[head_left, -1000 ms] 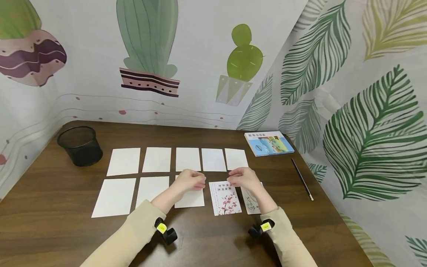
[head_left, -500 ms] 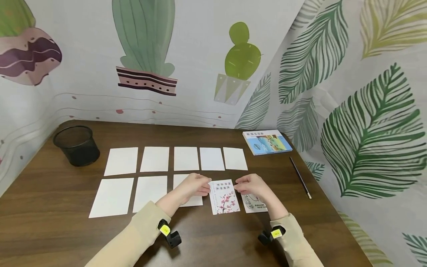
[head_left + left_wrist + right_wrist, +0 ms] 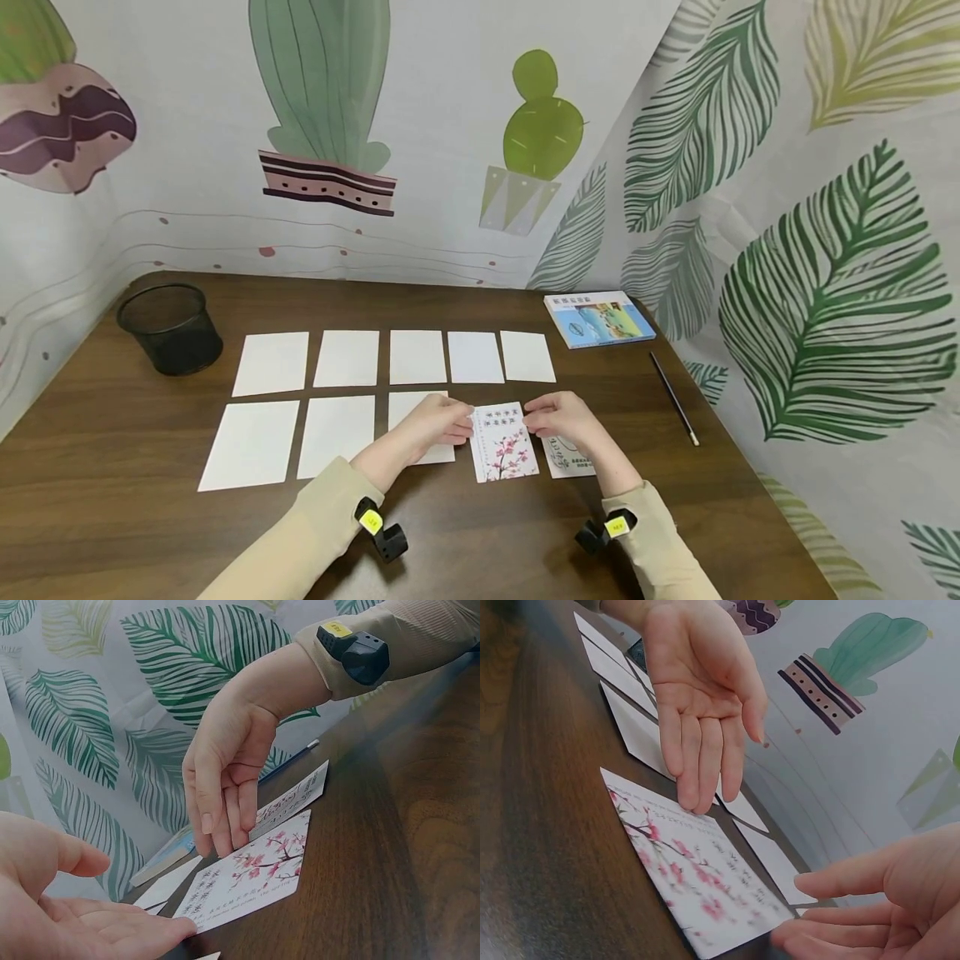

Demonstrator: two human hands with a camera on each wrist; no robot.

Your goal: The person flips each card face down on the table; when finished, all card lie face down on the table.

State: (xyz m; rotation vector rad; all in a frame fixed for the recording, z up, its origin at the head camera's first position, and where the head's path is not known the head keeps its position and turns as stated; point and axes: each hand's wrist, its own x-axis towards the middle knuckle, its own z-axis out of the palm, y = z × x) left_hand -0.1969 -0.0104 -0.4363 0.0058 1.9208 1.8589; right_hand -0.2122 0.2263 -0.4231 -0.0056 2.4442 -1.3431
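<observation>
A card printed with pink blossoms and writing [image 3: 504,446] lies flat on the table between both hands. My left hand [image 3: 431,427] touches its left edge with extended fingertips, partly covering a blank white card [image 3: 405,407]. On the other side, my right hand [image 3: 566,419] has its fingertips at the blossom card's upper right edge. In the right wrist view the fingers [image 3: 844,934] of that hand are fairly straight and pinch nothing. Beneath the right hand lies a second printed card [image 3: 567,463] with black lettering, its upper part hidden.
Several blank white cards [image 3: 249,442] form two rows across the table. A black mesh pen holder [image 3: 176,333] stands at the back left. At the back right lies a blue-covered book [image 3: 600,321], with a dark pencil [image 3: 673,398] near the table's right edge.
My right hand has shifted right, off the blossom card's top corner to its right edge. The left hand has moved right to the card's left edge, and its fingers have straightened.
</observation>
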